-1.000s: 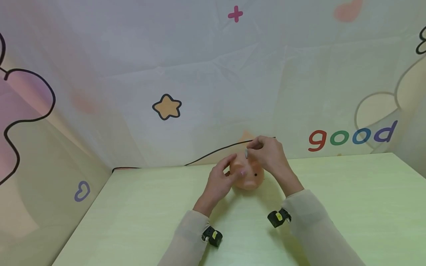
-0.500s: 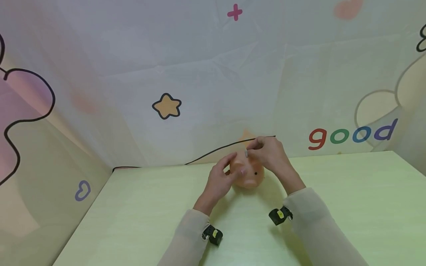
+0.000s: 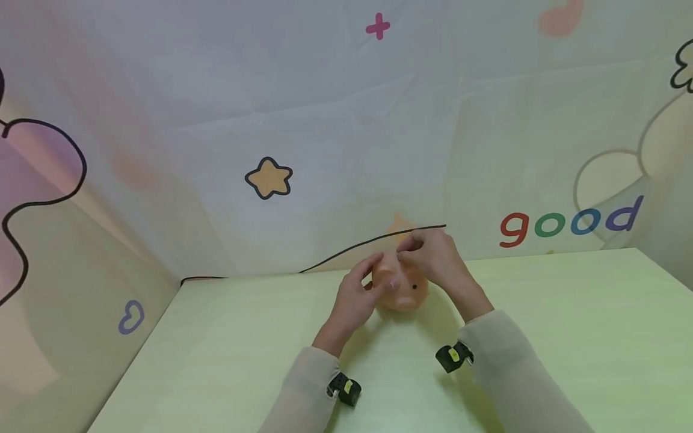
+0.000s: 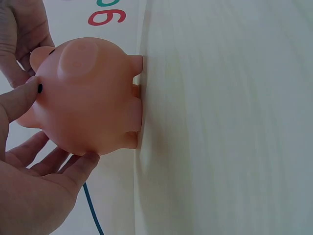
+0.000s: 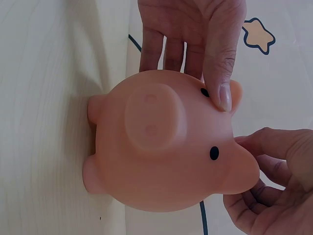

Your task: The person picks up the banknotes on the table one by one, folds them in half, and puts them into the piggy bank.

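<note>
A peach-pink piggy bank (image 3: 405,299) stands on its short legs, snout and black eyes toward the person. My left hand (image 3: 354,297) grips it from the side, thumb on the forehead by one eye and fingers along its flank, as the right wrist view shows. At the top of the pig, my right hand (image 3: 435,255) pinches a small grey coin (image 3: 399,257) between thumb and index finger. Only a sliver of the coin shows there. Behind the ear (image 5: 242,169), the right fingertips are partly hidden in the right wrist view.
The piggy bank is on a pale wood-grain table (image 3: 243,349), close to its back edge. Behind it hangs a printed cloth backdrop (image 3: 335,150) with a star, a heart and the word "good". Black wrist cameras (image 3: 344,390) sit on both sleeves.
The right fingers have come down closer to the pig's top, and less of the coin shows above it. The left hand keeps its hold; the head view has shifted slightly.
</note>
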`<state>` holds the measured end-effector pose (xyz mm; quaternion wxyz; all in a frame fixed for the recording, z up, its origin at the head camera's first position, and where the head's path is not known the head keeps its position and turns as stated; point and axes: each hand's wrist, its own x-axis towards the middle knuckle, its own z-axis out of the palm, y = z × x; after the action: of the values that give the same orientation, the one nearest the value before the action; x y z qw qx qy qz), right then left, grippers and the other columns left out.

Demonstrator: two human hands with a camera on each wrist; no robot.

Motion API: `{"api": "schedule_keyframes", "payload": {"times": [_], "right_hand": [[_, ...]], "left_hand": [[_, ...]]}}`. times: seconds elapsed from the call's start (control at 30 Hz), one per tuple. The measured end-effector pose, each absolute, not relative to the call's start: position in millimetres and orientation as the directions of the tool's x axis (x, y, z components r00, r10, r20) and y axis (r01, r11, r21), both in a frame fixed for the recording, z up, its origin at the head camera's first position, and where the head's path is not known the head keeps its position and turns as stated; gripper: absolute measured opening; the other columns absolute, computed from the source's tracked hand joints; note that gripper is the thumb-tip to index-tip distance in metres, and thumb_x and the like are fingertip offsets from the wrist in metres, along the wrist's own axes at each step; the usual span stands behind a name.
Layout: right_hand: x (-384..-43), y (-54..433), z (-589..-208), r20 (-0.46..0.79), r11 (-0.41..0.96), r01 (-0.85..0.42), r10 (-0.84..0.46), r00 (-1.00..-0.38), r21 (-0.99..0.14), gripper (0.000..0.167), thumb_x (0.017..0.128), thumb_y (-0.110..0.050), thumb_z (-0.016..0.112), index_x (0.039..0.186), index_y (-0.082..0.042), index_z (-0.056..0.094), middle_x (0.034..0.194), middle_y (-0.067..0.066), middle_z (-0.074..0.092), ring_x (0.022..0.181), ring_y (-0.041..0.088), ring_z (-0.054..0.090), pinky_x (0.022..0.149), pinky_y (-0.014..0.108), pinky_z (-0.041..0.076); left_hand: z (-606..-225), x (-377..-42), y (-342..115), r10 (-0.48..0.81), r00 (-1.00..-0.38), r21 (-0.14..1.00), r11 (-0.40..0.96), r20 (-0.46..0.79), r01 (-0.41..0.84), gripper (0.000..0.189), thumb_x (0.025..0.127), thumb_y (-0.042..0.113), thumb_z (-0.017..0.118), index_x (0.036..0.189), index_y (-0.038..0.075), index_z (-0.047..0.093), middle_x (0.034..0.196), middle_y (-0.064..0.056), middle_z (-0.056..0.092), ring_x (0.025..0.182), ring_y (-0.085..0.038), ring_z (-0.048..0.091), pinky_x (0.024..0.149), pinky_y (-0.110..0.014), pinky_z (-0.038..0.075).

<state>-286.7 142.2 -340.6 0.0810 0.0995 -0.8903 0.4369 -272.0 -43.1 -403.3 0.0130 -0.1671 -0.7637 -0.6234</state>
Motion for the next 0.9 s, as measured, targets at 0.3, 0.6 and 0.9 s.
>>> {"api": "schedule_keyframes", "payload": {"times": [0.3, 0.6, 0.9], "right_hand": [[-287.1, 145.6, -340.2, 0.217, 0.598, -0.251, -0.130, -0.967, -0.761, 0.007, 0.097, -0.005, 0.073, 0.097, 0.000, 0.078, 0.097, 0.011, 0.077, 0.095, 0.031, 0.070, 0.085, 0.044, 0.059], [-285.9, 151.1, -334.7, 0.198, 0.602, -0.269, -0.183, -0.963, -0.752, 0.013, 0.096, -0.006, 0.069, 0.101, 0.001, 0.079, 0.099, 0.011, 0.077, 0.097, 0.029, 0.069, 0.085, 0.043, 0.058], [-285.9, 153.5, -338.0, 0.172, 0.585, -0.279, -0.232, -0.957, -0.762, 0.015, 0.095, -0.006, 0.068, 0.102, -0.002, 0.080, 0.100, 0.008, 0.077, 0.094, 0.026, 0.066, 0.082, 0.039, 0.055]], "left_hand": [[-403.2, -271.7, -41.1, 0.243, -0.942, 0.949, 0.156, 0.230, 0.272, 0.062, 0.102, 0.019, 0.075, 0.157, 0.003, 0.049, 0.160, -0.011, 0.049, 0.151, -0.030, 0.040, 0.121, -0.047, 0.039], [-400.9, -272.0, -40.1, 0.244, -0.941, 0.947, 0.161, 0.233, 0.276, 0.062, 0.102, 0.017, 0.075, 0.157, 0.004, 0.049, 0.160, -0.011, 0.049, 0.151, -0.029, 0.040, 0.120, -0.047, 0.040], [-407.7, -270.5, -45.1, 0.248, -0.938, 0.947, 0.148, 0.243, 0.285, 0.062, 0.102, 0.017, 0.075, 0.157, 0.003, 0.049, 0.160, -0.012, 0.048, 0.151, -0.031, 0.041, 0.121, -0.048, 0.040]]}}
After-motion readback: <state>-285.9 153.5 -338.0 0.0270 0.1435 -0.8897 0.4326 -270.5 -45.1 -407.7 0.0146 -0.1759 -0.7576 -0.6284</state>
